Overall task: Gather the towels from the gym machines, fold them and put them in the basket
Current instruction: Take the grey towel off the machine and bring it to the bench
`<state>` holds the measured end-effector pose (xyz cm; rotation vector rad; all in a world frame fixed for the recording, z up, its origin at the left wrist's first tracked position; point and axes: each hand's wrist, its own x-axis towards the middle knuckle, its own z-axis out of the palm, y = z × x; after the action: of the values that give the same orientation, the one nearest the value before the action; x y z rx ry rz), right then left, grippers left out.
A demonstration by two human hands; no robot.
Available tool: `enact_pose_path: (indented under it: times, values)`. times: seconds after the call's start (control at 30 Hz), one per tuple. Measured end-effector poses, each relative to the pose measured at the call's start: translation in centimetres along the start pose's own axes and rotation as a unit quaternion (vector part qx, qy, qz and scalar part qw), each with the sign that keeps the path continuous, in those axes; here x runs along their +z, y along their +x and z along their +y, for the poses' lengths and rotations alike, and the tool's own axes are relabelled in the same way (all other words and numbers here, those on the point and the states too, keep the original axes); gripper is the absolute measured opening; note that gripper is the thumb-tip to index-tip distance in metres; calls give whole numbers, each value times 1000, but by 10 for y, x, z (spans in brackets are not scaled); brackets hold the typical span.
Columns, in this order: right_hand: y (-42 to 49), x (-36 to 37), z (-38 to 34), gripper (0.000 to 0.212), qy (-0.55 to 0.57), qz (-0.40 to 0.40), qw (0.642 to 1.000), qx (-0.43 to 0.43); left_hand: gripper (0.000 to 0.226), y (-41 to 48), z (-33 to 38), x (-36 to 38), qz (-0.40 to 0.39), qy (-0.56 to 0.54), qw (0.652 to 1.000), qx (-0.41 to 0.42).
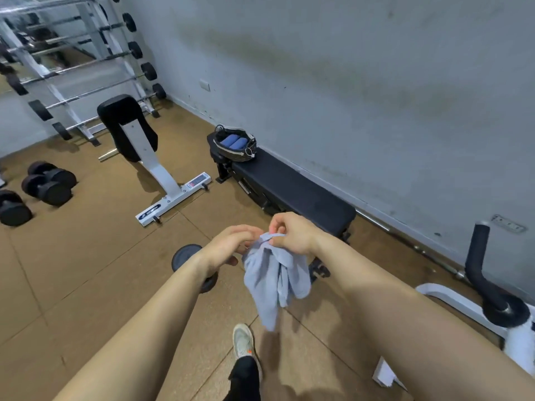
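Gym floor, left hand and right hand, each grip pinched on hanging towel

**A small weights gym**

I'm standing in a gym. A rack of barbells climbs the far corner, dumbbells lie on the brown rubber-tile floor, and a white-framed padded bench stands beside them. A flat black bench runs along the scuffed grey wall, and a weight plate lies on the floor just past my forearm.
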<state>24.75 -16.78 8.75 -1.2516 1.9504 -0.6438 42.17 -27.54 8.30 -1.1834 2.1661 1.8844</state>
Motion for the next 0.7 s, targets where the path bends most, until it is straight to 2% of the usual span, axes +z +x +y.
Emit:
enact_pose_path:
  times: [0.2, 0.33, 0.5, 0.63, 0.7]
  values:
    - [121, -51, 7, 9, 10, 26, 999, 21, 28, 129, 27, -61, -74, 0, 997, 17]
    - [200, -86, -5, 15, 28, 32, 998, 38, 28, 203, 60, -96, -104, 25, 994, 30]
    - [282, -117, 1, 13, 72, 56, 993, 75, 1, 300, 93, -141, -38, 140, 988, 61]
    - [347, -145, 27, 8, 95, 76, 989, 88, 12, 389, 113, -164, 20, 273, 956, 109]
    - [379, -161, 45, 13, 95, 85, 987, 99, 13, 435, 126, -173, 5, 275, 952, 139]
